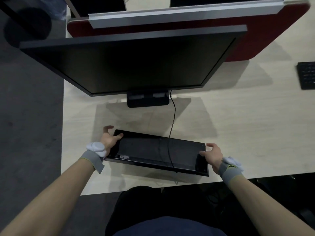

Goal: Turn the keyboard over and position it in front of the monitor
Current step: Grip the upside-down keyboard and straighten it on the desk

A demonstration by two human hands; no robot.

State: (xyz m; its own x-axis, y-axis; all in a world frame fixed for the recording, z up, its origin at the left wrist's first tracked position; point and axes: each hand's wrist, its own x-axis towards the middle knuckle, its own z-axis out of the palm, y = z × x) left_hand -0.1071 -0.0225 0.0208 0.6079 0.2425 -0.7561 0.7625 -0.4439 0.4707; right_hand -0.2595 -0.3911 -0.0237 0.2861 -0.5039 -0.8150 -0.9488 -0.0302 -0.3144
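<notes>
A black keyboard [146,150] lies upside down near the front edge of the desk, its flat underside and label facing up, its cable draped across it. My left hand [110,139] grips its left end, thumb on top. Its right end is held by my right hand [213,155], fingers curled over the edge. The near long edge looks raised a little off the desk. A large black monitor [133,65] stands behind it on a black stand [148,100].
The pale wooden desk [230,120] runs right, where a second black keyboard [306,75] lies at the frame's edge. A red partition [265,40] rises behind the monitor. A thin cable [173,116] runs from the stand to the keyboard. Dark floor lies left.
</notes>
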